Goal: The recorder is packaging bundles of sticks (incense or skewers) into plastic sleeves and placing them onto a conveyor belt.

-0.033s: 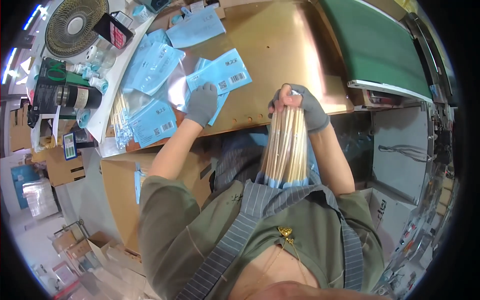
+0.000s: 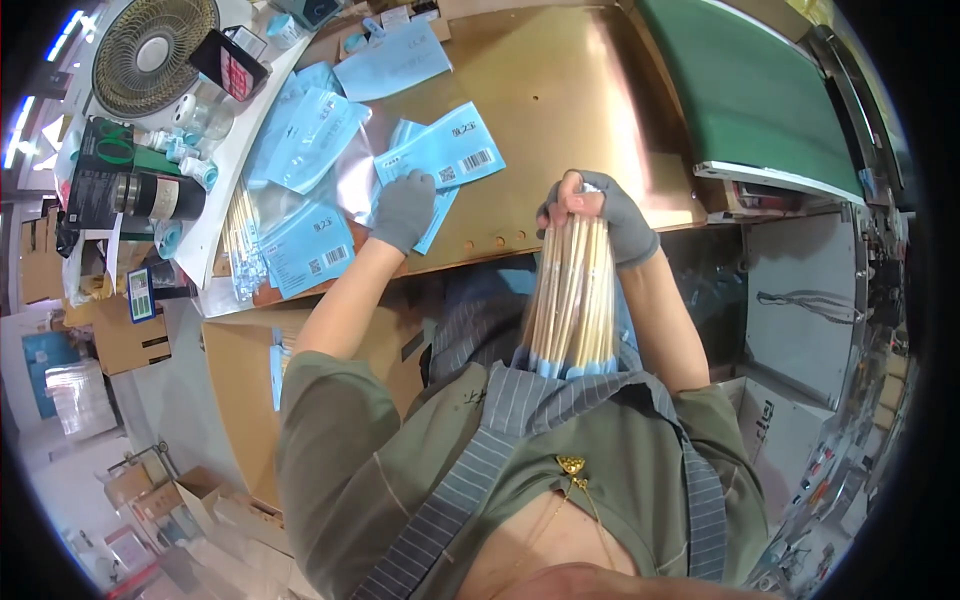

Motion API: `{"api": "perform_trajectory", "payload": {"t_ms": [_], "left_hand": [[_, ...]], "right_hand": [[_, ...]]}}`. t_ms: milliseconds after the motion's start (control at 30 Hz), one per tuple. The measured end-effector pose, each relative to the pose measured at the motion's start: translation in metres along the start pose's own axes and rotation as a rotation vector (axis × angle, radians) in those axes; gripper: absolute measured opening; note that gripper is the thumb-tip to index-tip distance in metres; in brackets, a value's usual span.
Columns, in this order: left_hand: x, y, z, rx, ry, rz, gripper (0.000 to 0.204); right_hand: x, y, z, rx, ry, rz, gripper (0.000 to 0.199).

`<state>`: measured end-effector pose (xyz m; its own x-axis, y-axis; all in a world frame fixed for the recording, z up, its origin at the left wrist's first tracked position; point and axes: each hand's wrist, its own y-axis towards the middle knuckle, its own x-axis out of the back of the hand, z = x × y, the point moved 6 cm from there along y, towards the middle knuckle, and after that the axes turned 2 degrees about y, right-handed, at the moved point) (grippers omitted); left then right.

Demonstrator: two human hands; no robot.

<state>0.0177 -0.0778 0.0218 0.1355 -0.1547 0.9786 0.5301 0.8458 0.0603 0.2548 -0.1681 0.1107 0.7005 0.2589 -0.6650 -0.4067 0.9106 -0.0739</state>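
My right hand [image 2: 608, 215], in a grey fingerless glove, is closed round the top of a bundle of thin wooden chopsticks [image 2: 572, 290] in clear wrapping. The bundle hangs down in front of my apron, its blue ends lowest. My left hand [image 2: 406, 210], gloved the same way, lies at the table's near side. Its fingers curl over the lower left edge of a flat blue plastic bag [image 2: 462, 140], and the fingertips are partly hidden. Another blue bag [image 2: 437, 222] pokes out from beneath that one. More blue bags [image 2: 318, 140] lie heaped to the left.
Wrapped sticks [image 2: 243, 235] lie at the left of the brown tabletop [image 2: 540, 130]. On a white side table [image 2: 225, 160] stand a fan [image 2: 152, 55], a phone [image 2: 228, 66] and a black flask [image 2: 158, 196]. A green board [image 2: 750, 95] borders the right. A cardboard box [image 2: 235, 370] stands below my left arm.
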Motion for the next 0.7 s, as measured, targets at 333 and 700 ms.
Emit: {"api": "perform_trajectory", "payload": {"t_ms": [333,700], "left_hand": [[0.026,0.021,-0.052,0.24,-0.737,0.057,0.042],[0.083,-0.001,-0.115,0.152,-0.622,-0.236,0.021]], "right_hand": [[-0.015,0.009,-0.009,-0.093,-0.021,0.02,0.058],[0.037,0.014,-0.057,-0.232,0.018,-0.155,0.041]]}}
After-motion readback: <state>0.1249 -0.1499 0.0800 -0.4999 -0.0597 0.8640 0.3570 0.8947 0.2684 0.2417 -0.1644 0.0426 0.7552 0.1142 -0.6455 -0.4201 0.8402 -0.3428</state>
